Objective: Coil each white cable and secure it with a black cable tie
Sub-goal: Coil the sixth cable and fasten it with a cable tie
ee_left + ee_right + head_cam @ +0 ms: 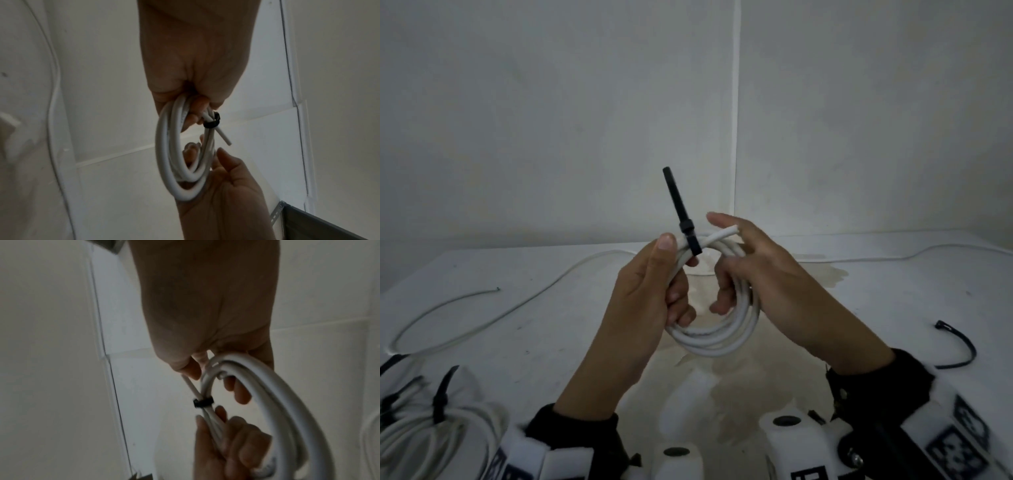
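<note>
A coiled white cable [717, 339] is held up over the table between both hands. My left hand [671, 277] grips the coil's left side, thumb on top beside the black cable tie [691, 238]. The tie is wrapped round the strands at the top of the coil, and its tail stands up and leans left. My right hand [732, 274] holds the right side with fingers curled through the loop and the index finger stretched out past the cable's free end. The left wrist view shows the tie [212, 122] round the coil [164, 154]. The right wrist view shows the tie [202, 402] and the coil [287, 402].
A loose white cable [482, 318] snakes across the left of the white table [893, 308], and another [893, 257] runs along the back right. A spare black tie [962, 346] lies at the right. Tied cable coils [431, 435] sit at the near left corner.
</note>
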Available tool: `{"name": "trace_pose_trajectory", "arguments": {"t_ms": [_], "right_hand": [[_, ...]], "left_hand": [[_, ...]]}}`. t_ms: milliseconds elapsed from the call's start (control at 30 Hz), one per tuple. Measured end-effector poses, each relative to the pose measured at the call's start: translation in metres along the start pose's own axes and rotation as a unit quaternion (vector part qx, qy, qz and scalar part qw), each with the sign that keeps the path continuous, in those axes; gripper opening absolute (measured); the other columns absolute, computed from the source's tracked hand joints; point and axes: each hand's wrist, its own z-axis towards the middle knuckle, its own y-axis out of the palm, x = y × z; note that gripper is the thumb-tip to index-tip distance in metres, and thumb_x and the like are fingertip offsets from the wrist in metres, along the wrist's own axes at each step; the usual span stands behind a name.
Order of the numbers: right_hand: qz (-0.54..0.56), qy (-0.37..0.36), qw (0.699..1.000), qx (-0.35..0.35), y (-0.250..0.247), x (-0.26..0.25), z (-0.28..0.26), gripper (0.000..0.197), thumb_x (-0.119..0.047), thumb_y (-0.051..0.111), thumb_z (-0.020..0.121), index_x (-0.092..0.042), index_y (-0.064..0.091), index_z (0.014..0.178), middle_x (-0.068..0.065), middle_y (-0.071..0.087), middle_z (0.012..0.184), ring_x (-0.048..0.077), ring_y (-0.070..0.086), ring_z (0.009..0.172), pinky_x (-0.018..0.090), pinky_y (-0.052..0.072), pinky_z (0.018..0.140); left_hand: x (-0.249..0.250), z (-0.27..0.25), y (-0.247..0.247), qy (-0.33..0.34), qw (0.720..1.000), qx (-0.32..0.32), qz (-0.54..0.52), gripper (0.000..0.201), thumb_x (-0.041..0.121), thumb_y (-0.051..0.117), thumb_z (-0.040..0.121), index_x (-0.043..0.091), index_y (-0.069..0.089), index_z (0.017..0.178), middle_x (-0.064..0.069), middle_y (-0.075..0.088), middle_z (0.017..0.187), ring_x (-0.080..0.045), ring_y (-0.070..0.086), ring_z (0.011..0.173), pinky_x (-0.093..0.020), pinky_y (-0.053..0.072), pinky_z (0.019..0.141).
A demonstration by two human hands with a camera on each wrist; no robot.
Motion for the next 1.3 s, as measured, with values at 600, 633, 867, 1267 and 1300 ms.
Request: {"name": "trace_pose_trajectory", "arguments": {"t_ms": [600, 633, 867, 1267, 1300], "right_hand": [[-0.026, -0.01, 0.997, -0.071, 0.054, 0.0, -0.036, 0.027, -0.01, 0.047, 0.093, -0.034, 0.057, 0.099, -0.012, 0.062, 0.064, 0.001, 0.057, 0.061, 0.014, 0.045, 0.063], [-0.007, -0.001, 0.997, -0.073, 0.054, -0.002, -0.039, 0.027, -0.007, 0.046, 0.093, -0.03, 0.059, 0.098, -0.011, 0.062, 0.063, 0.002, 0.057, 0.061, 0.014, 0.046, 0.063], [-0.005, 0.035, 0.994, -0.101, 0.051, -0.011, -0.047, 0.031, -0.002, 0.051, 0.09, -0.027, 0.063, 0.105, -0.006, 0.066, 0.065, 0.006, 0.063, 0.065, 0.018, 0.051, 0.065], [0.036, 0.065, 0.988, -0.133, 0.08, -0.01, -0.061, 0.037, -0.053, 0.038, 0.078, -0.044, 0.057, 0.108, -0.002, 0.062, 0.082, 0.008, 0.062, 0.079, 0.024, 0.051, 0.083], [0.057, 0.074, 0.987, -0.133, 0.081, -0.012, -0.061, 0.043, -0.055, 0.033, 0.076, -0.042, 0.057, 0.109, 0.003, 0.06, 0.082, 0.01, 0.063, 0.077, 0.023, 0.051, 0.081]], "left_hand": [[0.017, -0.071, -0.06, -0.036, 0.986, -0.01, 0.164, 0.025, 0.019, 0.035, 0.096, 0.012, 0.058, 0.089, 0.01, 0.054, 0.055, -0.007, 0.05, 0.049, -0.036, 0.048, 0.06], [0.017, -0.073, -0.06, -0.036, 0.988, -0.01, 0.147, 0.025, 0.017, 0.035, 0.096, 0.012, 0.058, 0.089, 0.01, 0.053, 0.055, -0.005, 0.047, 0.047, -0.029, 0.047, 0.056], [0.021, -0.086, -0.072, -0.038, 0.989, -0.022, 0.139, 0.024, 0.011, 0.04, 0.095, 0.015, 0.062, 0.088, 0.01, 0.05, 0.054, -0.003, 0.045, 0.046, -0.019, 0.048, 0.054], [0.011, -0.111, -0.097, 0.002, 0.965, -0.013, 0.261, 0.021, 0.028, 0.038, 0.095, 0.037, 0.056, 0.096, 0.015, 0.058, 0.065, -0.016, 0.061, 0.067, -0.034, 0.048, 0.065], [0.013, -0.112, -0.097, 0.002, 0.966, -0.012, 0.258, 0.019, 0.033, 0.038, 0.094, 0.037, 0.057, 0.096, 0.014, 0.059, 0.065, -0.022, 0.062, 0.07, -0.04, 0.05, 0.069]]}}
